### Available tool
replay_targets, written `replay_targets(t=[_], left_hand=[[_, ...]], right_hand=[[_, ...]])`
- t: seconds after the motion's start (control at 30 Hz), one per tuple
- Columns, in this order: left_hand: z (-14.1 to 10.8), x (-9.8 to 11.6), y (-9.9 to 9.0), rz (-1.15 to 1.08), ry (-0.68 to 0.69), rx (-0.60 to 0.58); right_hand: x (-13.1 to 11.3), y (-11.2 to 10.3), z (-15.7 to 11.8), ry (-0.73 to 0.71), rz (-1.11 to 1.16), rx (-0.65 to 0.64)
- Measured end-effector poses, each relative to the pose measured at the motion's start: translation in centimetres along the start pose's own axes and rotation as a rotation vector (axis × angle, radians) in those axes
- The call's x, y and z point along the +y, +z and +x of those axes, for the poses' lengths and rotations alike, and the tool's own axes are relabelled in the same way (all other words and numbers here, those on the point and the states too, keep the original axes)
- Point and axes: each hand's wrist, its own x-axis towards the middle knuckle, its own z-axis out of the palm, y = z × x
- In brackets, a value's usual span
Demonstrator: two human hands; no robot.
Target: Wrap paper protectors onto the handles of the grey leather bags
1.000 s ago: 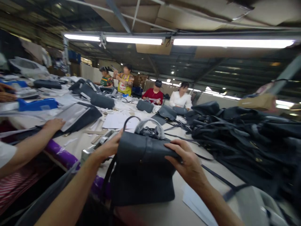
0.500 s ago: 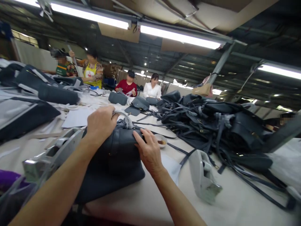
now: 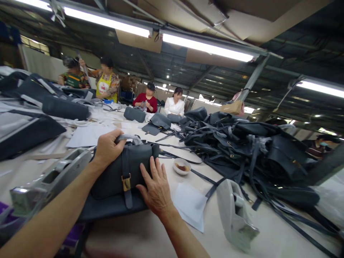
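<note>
A dark navy handbag (image 3: 110,179) lies on the table in front of me, its front with a strap and gold buckle (image 3: 126,182) facing up toward me. My left hand (image 3: 109,147) is closed around the bag's top handle, which is wrapped in clear plastic film. Fingers spread, my right hand (image 3: 156,186) rests flat against the bag's right front side. Just right of that hand are a small white bowl (image 3: 182,167) with brown stuff in it and some white paper sheets (image 3: 189,204).
Grey tape dispensers stand at the right (image 3: 235,215) and left (image 3: 53,179). A heap of dark bags and straps (image 3: 242,143) covers the table's right side. More bags (image 3: 64,107) lie at the left. Several people work across the table.
The bag has tilted back so its buckled front now shows. My right hand has moved down from the top edge to the front and flattened. The left hand keeps the handle.
</note>
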Motion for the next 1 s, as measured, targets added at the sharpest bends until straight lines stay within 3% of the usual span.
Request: replay_targets(t=[0.17, 0.33, 0.4, 0.47, 0.53, 0.63, 0.73, 0.87, 1.0], left_hand=[[-2.2, -2.3, 2.4, 0.003, 0.109, -0.018], [-6.2, -1.4, 3.8, 0.065, 0.415, -0.070], [-7.7, -1.2, 4.1, 0.082, 0.458, -0.037], [-8.7, -1.3, 4.4, 0.077, 0.442, 0.001], [-9.3, -1.6, 4.5, 0.074, 0.419, 0.021], [-9.5, -2.1, 4.5, 0.063, 0.395, 0.038], [-9.5, -2.3, 4.6, 0.038, 0.360, 0.057], [-9.6, -2.5, 4.7, 0.025, 0.323, 0.065], [-9.5, -2.8, 4.9, -0.022, 0.264, 0.068]], right_hand=[[0.2, 2.1, -0.3, 0.084, 0.127, -0.160], [2.6, 1.4, -2.8, 0.059, 0.260, -0.222], [5.1, 0.4, -2.7, 0.174, 0.421, -0.205], [8.0, -0.1, -1.4, 0.431, 0.519, -0.033], [10.7, 0.4, 1.1, 0.554, 0.477, 0.039], [13.4, 3.7, 5.6, 0.425, 0.169, -0.188], [13.9, 8.9, 9.1, 0.263, 0.007, -0.375], [13.2, 15.0, 11.3, 0.149, -0.056, -0.491], [13.2, 17.3, 11.6, 0.123, -0.107, -0.532]])
